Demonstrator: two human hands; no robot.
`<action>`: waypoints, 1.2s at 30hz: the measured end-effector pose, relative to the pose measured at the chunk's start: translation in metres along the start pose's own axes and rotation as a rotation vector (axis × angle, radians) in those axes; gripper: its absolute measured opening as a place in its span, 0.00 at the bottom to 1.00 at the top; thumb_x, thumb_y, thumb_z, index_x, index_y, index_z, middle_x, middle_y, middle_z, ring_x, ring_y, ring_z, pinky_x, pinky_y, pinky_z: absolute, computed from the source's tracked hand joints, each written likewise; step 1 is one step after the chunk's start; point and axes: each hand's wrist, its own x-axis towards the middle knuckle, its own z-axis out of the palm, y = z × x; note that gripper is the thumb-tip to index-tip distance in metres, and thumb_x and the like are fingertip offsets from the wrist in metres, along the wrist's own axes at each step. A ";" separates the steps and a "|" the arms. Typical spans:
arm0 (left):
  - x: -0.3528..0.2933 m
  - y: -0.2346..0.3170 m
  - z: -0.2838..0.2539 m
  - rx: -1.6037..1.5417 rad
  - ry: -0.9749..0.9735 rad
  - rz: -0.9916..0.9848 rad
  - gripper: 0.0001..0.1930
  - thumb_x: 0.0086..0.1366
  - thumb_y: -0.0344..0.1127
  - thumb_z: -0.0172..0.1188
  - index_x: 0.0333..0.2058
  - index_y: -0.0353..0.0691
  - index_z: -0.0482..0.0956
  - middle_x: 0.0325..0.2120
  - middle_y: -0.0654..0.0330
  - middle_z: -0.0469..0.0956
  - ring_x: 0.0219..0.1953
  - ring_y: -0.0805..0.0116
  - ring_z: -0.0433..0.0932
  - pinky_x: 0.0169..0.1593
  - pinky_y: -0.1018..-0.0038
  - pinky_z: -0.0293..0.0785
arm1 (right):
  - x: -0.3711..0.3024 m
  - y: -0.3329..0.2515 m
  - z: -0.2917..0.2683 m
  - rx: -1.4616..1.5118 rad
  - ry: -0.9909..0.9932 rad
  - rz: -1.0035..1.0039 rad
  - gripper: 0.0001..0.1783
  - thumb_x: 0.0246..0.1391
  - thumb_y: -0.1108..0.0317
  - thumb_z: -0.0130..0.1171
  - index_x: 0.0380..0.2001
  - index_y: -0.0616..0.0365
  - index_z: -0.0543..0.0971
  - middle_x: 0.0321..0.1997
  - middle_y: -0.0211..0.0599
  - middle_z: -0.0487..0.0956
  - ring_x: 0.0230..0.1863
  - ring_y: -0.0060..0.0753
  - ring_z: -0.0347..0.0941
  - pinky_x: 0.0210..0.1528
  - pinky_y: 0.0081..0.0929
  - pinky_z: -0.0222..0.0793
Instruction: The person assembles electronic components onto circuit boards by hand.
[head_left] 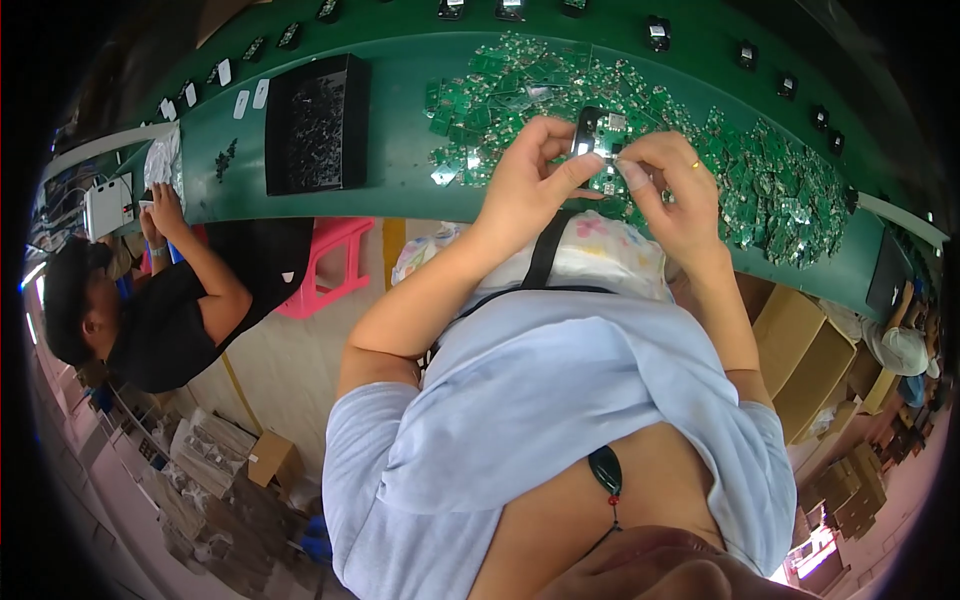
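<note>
My left hand (528, 178) is closed on a small black housing (586, 122) with a green circuit board (604, 140) in it, held upright over the near edge of the bench. Its thumb lies across the lower part of the board. From the other side my right hand (685, 190) comes in with thumb and forefinger pinched together at the board's face. Whatever is between those fingertips is too small to make out. Behind and beside both hands, loose green circuit boards (790, 195) lie in a wide heap on the green bench (400, 80).
Left of the heap stands a black tray (357, 125) of small dark parts. Black housings (657, 36) sit in a spaced row along the far side. A co-worker (190, 300) works at the left, near a pink stool (335, 262). Cardboard boxes (795, 350) stand below right.
</note>
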 end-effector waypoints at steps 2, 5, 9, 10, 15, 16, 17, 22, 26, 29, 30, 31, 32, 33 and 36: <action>0.000 -0.001 -0.002 0.033 0.017 0.031 0.16 0.59 0.30 0.57 0.42 0.31 0.62 0.36 0.53 0.73 0.36 0.70 0.75 0.36 0.72 0.80 | 0.004 0.000 0.002 -0.048 -0.014 -0.052 0.06 0.43 0.78 0.58 0.28 0.60 0.74 0.28 0.37 0.74 0.27 0.35 0.72 0.25 0.25 0.68; 0.000 -0.003 -0.007 0.104 0.029 0.039 0.17 0.58 0.31 0.58 0.42 0.31 0.62 0.36 0.53 0.73 0.34 0.72 0.76 0.36 0.74 0.79 | 0.007 -0.001 0.007 -0.058 -0.011 -0.079 0.07 0.42 0.78 0.58 0.28 0.60 0.74 0.28 0.37 0.75 0.27 0.36 0.72 0.26 0.26 0.68; 0.000 -0.005 -0.010 0.178 0.047 0.093 0.19 0.57 0.33 0.60 0.41 0.31 0.63 0.34 0.53 0.74 0.30 0.74 0.76 0.32 0.78 0.76 | 0.013 0.002 0.012 -0.057 -0.028 -0.104 0.06 0.43 0.77 0.58 0.28 0.60 0.74 0.28 0.36 0.74 0.27 0.36 0.72 0.26 0.27 0.68; 0.000 -0.005 -0.011 0.261 0.057 0.126 0.19 0.57 0.34 0.60 0.41 0.31 0.63 0.34 0.53 0.75 0.30 0.74 0.77 0.31 0.79 0.75 | 0.015 0.002 0.012 -0.091 -0.056 -0.101 0.06 0.43 0.76 0.58 0.28 0.59 0.74 0.28 0.36 0.74 0.27 0.36 0.72 0.26 0.27 0.68; 0.008 -0.006 -0.014 0.312 0.112 0.203 0.16 0.58 0.33 0.59 0.40 0.33 0.65 0.31 0.55 0.76 0.27 0.76 0.76 0.30 0.81 0.72 | 0.021 0.006 0.017 -0.183 -0.092 -0.085 0.05 0.44 0.75 0.58 0.28 0.58 0.75 0.27 0.35 0.73 0.27 0.35 0.72 0.26 0.27 0.68; 0.010 -0.007 -0.014 0.312 0.136 0.233 0.14 0.59 0.32 0.58 0.40 0.34 0.65 0.29 0.57 0.76 0.27 0.77 0.75 0.29 0.81 0.72 | 0.021 0.008 0.019 -0.197 -0.079 -0.089 0.08 0.45 0.74 0.58 0.32 0.58 0.74 0.27 0.34 0.73 0.26 0.33 0.71 0.25 0.25 0.67; 0.013 -0.007 -0.014 0.308 0.134 0.233 0.14 0.59 0.32 0.58 0.40 0.34 0.65 0.29 0.57 0.76 0.27 0.77 0.75 0.29 0.81 0.72 | 0.020 0.009 0.022 -0.210 -0.065 -0.092 0.11 0.45 0.73 0.58 0.35 0.58 0.74 0.27 0.34 0.72 0.25 0.31 0.71 0.24 0.23 0.66; 0.041 -0.023 -0.025 0.260 0.187 0.217 0.09 0.59 0.28 0.55 0.36 0.35 0.66 0.27 0.60 0.75 0.23 0.80 0.72 0.25 0.81 0.68 | 0.005 0.022 0.051 0.337 0.118 0.449 0.16 0.52 0.70 0.55 0.44 0.61 0.69 0.29 0.29 0.71 0.25 0.20 0.67 0.22 0.16 0.64; 0.072 -0.041 -0.036 0.273 0.176 0.191 0.10 0.58 0.30 0.56 0.36 0.35 0.66 0.29 0.57 0.76 0.25 0.76 0.73 0.26 0.80 0.68 | 0.013 0.048 0.061 0.452 0.045 0.698 0.14 0.57 0.68 0.51 0.44 0.63 0.68 0.29 0.29 0.71 0.24 0.17 0.67 0.21 0.14 0.65; 0.112 -0.046 -0.060 0.266 0.092 0.181 0.11 0.59 0.35 0.56 0.37 0.36 0.68 0.33 0.53 0.76 0.30 0.65 0.76 0.33 0.72 0.71 | 0.036 0.084 0.068 0.550 0.126 0.859 0.10 0.56 0.69 0.50 0.37 0.65 0.70 0.26 0.33 0.73 0.20 0.21 0.70 0.21 0.16 0.67; 0.126 -0.036 -0.068 0.530 0.170 0.194 0.12 0.59 0.36 0.55 0.38 0.36 0.69 0.36 0.53 0.75 0.34 0.60 0.75 0.37 0.69 0.70 | 0.043 0.109 0.068 0.479 0.115 0.878 0.09 0.56 0.69 0.50 0.36 0.65 0.70 0.24 0.34 0.73 0.19 0.22 0.70 0.20 0.17 0.67; 0.141 -0.030 -0.080 0.796 0.252 0.205 0.13 0.59 0.37 0.54 0.40 0.36 0.70 0.39 0.52 0.74 0.39 0.55 0.74 0.42 0.66 0.70 | 0.051 0.136 0.067 0.411 0.100 0.893 0.09 0.56 0.69 0.50 0.34 0.65 0.70 0.23 0.36 0.73 0.18 0.23 0.70 0.20 0.17 0.67; 0.163 -0.033 -0.104 0.919 0.361 0.385 0.12 0.59 0.36 0.53 0.41 0.37 0.70 0.41 0.53 0.74 0.42 0.54 0.73 0.44 0.65 0.69 | 0.066 0.157 0.065 0.372 0.092 0.906 0.09 0.55 0.69 0.50 0.33 0.66 0.70 0.21 0.37 0.73 0.18 0.24 0.70 0.20 0.18 0.69; 0.188 -0.036 -0.133 1.040 0.477 0.563 0.12 0.59 0.35 0.51 0.41 0.38 0.71 0.43 0.54 0.73 0.44 0.53 0.71 0.46 0.64 0.68 | 0.081 0.177 0.066 0.335 0.079 0.918 0.09 0.55 0.68 0.51 0.31 0.66 0.70 0.20 0.38 0.73 0.17 0.24 0.70 0.20 0.20 0.70; 0.241 -0.023 -0.200 1.400 0.589 0.678 0.16 0.57 0.30 0.47 0.45 0.40 0.71 0.47 0.54 0.69 0.51 0.56 0.66 0.51 0.64 0.64 | 0.125 0.228 0.066 0.156 0.053 0.966 0.10 0.55 0.69 0.51 0.30 0.69 0.69 0.20 0.39 0.73 0.18 0.26 0.72 0.20 0.22 0.73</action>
